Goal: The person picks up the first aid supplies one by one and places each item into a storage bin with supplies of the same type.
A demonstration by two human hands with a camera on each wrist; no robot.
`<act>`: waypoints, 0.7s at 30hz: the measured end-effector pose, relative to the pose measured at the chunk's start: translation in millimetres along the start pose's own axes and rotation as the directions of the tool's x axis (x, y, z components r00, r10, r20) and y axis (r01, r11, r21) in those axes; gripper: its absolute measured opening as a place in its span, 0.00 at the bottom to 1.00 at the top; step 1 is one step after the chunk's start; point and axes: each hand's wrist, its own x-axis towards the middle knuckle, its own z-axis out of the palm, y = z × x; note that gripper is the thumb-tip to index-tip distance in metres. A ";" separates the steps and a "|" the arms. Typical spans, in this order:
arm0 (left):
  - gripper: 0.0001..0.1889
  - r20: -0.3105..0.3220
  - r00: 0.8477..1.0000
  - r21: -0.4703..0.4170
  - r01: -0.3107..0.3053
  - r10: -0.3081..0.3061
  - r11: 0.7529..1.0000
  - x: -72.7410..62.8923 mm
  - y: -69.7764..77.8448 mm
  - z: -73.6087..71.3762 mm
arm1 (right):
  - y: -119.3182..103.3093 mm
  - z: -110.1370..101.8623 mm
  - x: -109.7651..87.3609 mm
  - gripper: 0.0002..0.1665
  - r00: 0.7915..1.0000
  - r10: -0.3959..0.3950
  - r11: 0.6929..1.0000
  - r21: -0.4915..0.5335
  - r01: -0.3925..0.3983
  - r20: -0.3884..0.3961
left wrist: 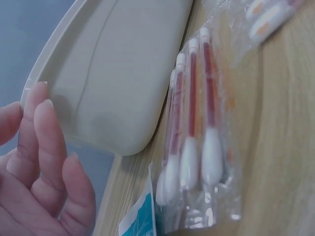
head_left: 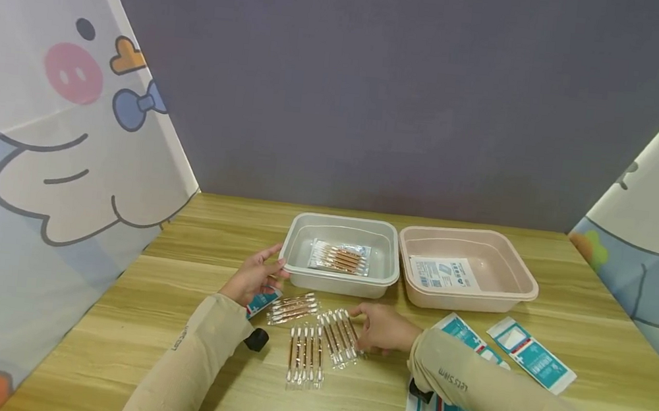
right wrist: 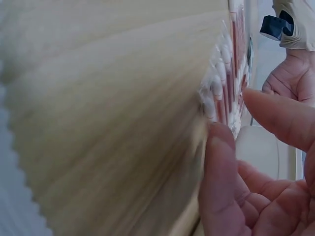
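Observation:
My left hand (head_left: 254, 274) holds the left rim of the pale grey basin (head_left: 390, 264); its thumb and forefinger meet the rim in the left wrist view. A clear packet of cotton swabs (head_left: 339, 259) lies inside the basin. My right hand (head_left: 386, 329) is at the right side of another cotton swab packet (head_left: 338, 337) on the table. In the right wrist view its fingertips stand apart at that packet's edge. Two more cotton swab packets lie close by, one tilted (head_left: 294, 308) below the basin and one upright (head_left: 306, 355) nearer me.
Beside the grey basin stands a pink basin (head_left: 507, 275) with a white printed packet (head_left: 445, 273) in it. Teal-and-white packets lie around my right forearm, one of them (head_left: 532, 355) farther right. Part of another teal packet (head_left: 263, 300) shows by my left wrist. A grey wall (head_left: 375, 104) rises behind.

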 end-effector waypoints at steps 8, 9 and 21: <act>0.29 -0.020 1.000 -0.014 0.003 -0.003 1.000 1.4 -2.5 -1.4 | 2.3 3.4 4.7 0.42 0.999 0.037 0.999 -0.037 -0.037 0.019; 0.29 -0.025 1.000 -0.014 0.003 -0.003 1.000 1.6 -2.6 -1.6 | 2.3 3.7 5.7 0.42 0.999 0.041 0.998 -0.039 -0.040 0.019; 0.29 -0.021 1.000 -0.035 -0.002 0.001 0.999 1.1 -0.5 1.3 | 3.0 11.5 15.8 0.45 0.999 0.016 0.977 -0.211 -0.025 -0.046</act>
